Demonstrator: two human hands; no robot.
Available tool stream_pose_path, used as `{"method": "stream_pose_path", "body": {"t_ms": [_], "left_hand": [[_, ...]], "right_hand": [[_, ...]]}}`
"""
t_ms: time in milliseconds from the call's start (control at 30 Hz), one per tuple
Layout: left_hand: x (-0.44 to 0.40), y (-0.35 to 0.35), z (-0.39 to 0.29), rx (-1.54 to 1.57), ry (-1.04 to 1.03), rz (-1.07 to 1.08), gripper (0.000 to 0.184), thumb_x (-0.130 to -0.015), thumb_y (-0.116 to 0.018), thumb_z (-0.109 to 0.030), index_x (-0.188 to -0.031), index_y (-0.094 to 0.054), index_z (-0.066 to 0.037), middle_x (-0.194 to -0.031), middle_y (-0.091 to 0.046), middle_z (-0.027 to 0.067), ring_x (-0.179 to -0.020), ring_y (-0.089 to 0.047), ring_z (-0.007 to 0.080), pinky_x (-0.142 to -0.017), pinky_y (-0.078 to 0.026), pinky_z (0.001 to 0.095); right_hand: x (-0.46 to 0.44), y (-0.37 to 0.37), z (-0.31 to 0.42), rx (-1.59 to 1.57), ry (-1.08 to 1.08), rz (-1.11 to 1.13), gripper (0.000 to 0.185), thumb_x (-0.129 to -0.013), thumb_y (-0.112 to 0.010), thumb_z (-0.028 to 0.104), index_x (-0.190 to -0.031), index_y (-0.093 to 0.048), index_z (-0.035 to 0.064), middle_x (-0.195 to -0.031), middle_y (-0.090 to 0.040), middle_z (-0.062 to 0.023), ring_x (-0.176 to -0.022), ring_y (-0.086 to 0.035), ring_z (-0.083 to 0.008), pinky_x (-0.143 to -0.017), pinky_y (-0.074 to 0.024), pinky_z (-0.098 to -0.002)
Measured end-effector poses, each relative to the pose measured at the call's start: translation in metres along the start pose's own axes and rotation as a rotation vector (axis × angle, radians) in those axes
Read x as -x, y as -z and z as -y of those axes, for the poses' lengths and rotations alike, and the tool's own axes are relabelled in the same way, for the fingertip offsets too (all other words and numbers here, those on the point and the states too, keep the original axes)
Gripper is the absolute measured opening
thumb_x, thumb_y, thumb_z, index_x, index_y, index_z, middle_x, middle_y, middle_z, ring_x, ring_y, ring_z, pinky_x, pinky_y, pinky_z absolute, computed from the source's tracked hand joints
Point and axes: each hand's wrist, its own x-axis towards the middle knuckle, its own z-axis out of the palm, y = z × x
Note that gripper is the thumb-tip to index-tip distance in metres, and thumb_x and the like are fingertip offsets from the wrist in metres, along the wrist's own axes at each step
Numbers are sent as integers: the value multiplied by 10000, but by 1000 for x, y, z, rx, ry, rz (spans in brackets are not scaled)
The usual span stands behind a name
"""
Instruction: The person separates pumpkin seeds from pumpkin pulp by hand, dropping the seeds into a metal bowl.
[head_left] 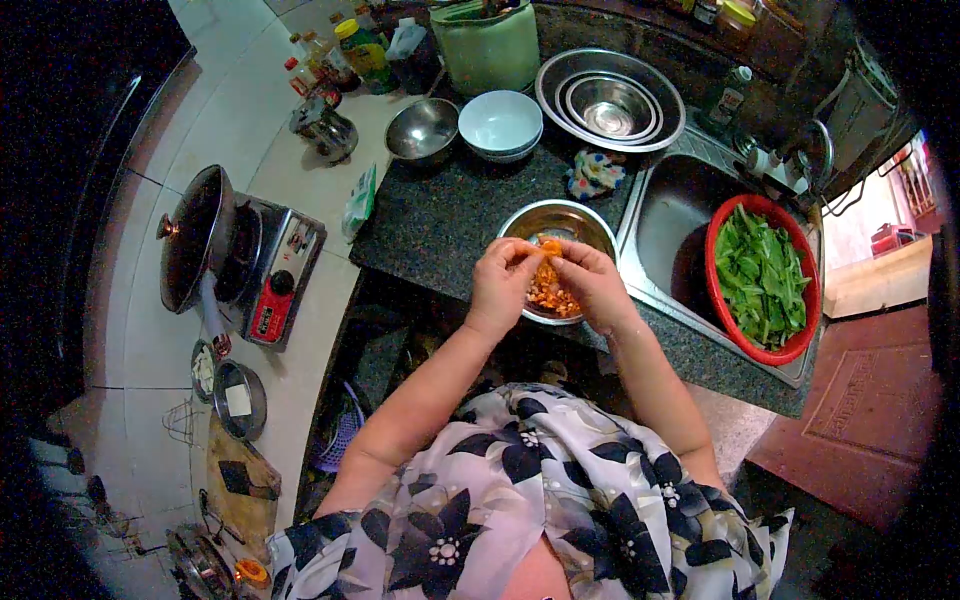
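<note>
Over a steel bowl on the dark counter, my two hands meet, fingertips close together. My left hand pinches one side of a small orange piece, and my right hand pinches the other side. What the piece is cannot be made out. Inside the bowl, below the fingers, lie chopped orange and pale bits. The hands hide parts of the bowl's left and right sides.
Right of the bowl is a sink with a red basket of green leaves. Behind stand white bowls, steel basins and a patterned cloth. A gas stove with a lidded pan is left.
</note>
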Motion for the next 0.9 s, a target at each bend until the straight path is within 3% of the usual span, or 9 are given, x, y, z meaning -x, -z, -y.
{"method": "stream_pose_path", "body": {"t_ms": [67, 100, 200, 300, 400, 500, 700, 800, 900], "left_hand": [[-2, -1, -6, 269, 315, 44, 115, -831, -544, -111, -862, -591, -12, -865, -597, 82, -756, -570, 150, -679, -461, 240], [-3, -1, -2, 444, 336, 56, 156, -870, -498, -138, -912, -580, -12, -931, -592, 84, -800, -575, 150, -711, -476, 252], [-5, -1, 1, 894, 429, 54, 236, -900, -460, -196, -1007, -512, 7, -894, -573, 95, -797, -581, 170, -697, -493, 278], [-7, 1, -1, 1028, 517, 68, 273, -910, -421, -188, -1100, -439, 7, -891, -572, 118, -820, -585, 193, -709, -509, 303], [-9, -1, 5, 1048, 553, 107, 273, -886, -450, -172, -1103, -466, -6, -984, -572, 129, -876, -582, 243, -735, -504, 343], [-12, -4, 9, 961, 549, 139, 257, -871, -453, -142, -1083, -483, 0, -951, -585, 132, -853, -590, 225, -729, -509, 335], [-19, -15, 22, 708, 610, 67, 280, -826, -539, -82, -1085, -481, 6, -777, -591, 78, -629, -580, 114, -523, -496, 204], [-19, -12, 22, 612, 605, 92, 345, -785, -592, -54, -1103, -471, 2, -790, -576, 52, -604, -557, 92, -486, -472, 188], [-16, -13, 28, 610, 546, 75, 316, -780, -600, -78, -1078, -503, -31, -843, -579, 57, -680, -563, 134, -571, -491, 240]], "right_hand": [[1, -1, 4, -73, -14, -12, 292, -835, -506, 72, -1112, -516, -21, -1017, -585, -83, -881, -572, -153, -766, -472, -255], [3, -2, 9, -113, -19, -14, 293, -836, -500, 68, -1117, -512, -17, -1018, -585, -89, -881, -576, -160, -757, -479, -258], [3, 1, 13, -199, -25, -9, 295, -836, -481, 52, -1124, -500, -11, -1021, -585, -106, -874, -587, -174, -716, -499, -257], [4, 4, 14, -241, -23, -35, 289, -834, -467, 43, -1116, -499, -16, -1024, -585, -114, -866, -591, -175, -704, -504, -251], [5, 8, 18, -245, -11, -41, 287, -832, -460, 43, -1108, -501, -24, -1024, -585, -118, -868, -592, -178, -734, -500, -262], [5, 12, 15, -274, -4, -35, 289, -830, -454, 43, -1106, -500, -29, -1019, -586, -121, -872, -592, -183, -764, -495, -279], [8, 14, 16, -254, -7, -71, 293, -825, -459, 46, -1104, -500, -33, -1013, -586, -126, -881, -591, -188, -775, -494, -289], [8, 16, 17, -258, -9, -60, 299, -818, -467, 49, -1104, -499, -33, -1016, -584, -127, -887, -591, -194, -785, -492, -291], [7, 18, 15, -333, -1, -14, 317, -804, -482, 42, -1111, -495, -32, -1022, -582, -126, -893, -590, -201, -794, -492, -295]]}}
